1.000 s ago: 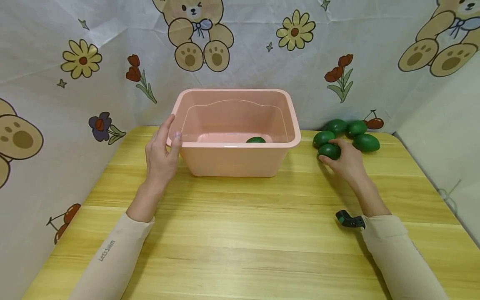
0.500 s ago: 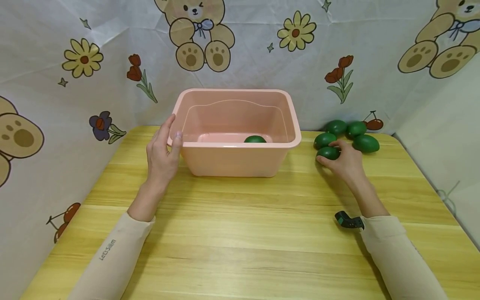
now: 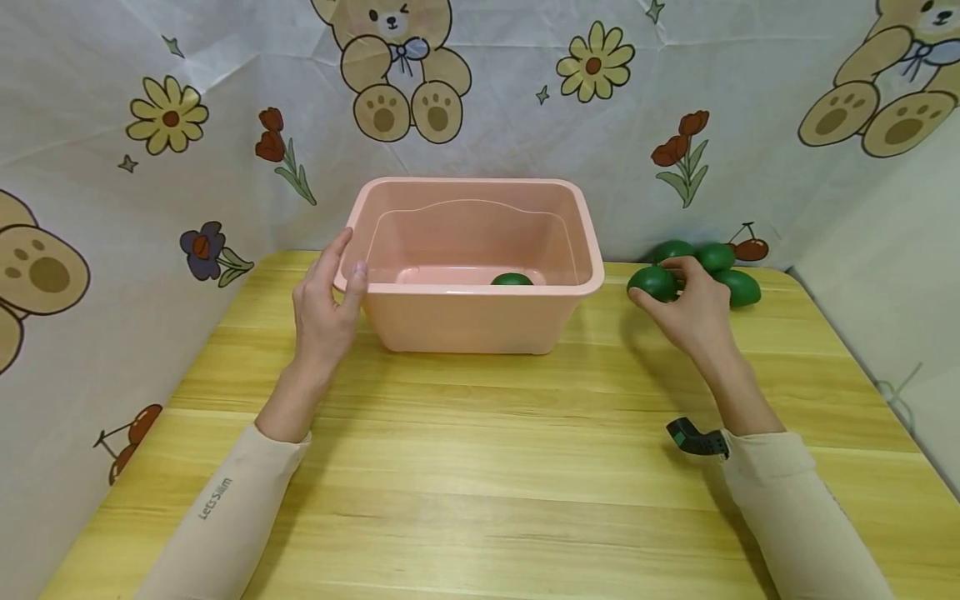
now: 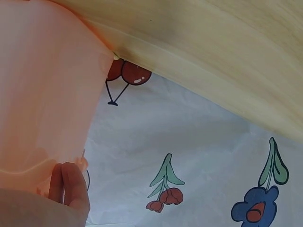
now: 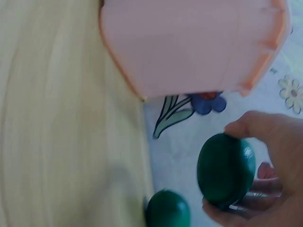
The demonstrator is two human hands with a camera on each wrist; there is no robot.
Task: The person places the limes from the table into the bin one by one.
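A pink plastic bin (image 3: 465,321) stands at the back of the wooden table. My left hand (image 3: 324,312) holds its left front rim, thumb over the edge and fingers along the outer side. In the left wrist view, fingertips (image 4: 70,182) show against the bin's wall. One green lime (image 3: 513,279) lies inside the bin, partly hidden by the front rim. My right hand (image 3: 697,317) pinches another lime (image 5: 226,170) between thumb and fingers, raised off the table in the right wrist view. Behind it are several more limes (image 3: 715,257), partly covered by the hand.
The wooden table (image 3: 480,467) spreads out in front of the bin. A white cloth (image 3: 510,125) printed with bears and flowers hangs behind and at the left. A white wall (image 3: 885,258) borders the right side. A black strap device (image 3: 697,437) sits on my right wrist.
My right hand has lifted the front lime off the table and moved it slightly back, so it now covers a lime behind. The left hand and the bin stay in place.
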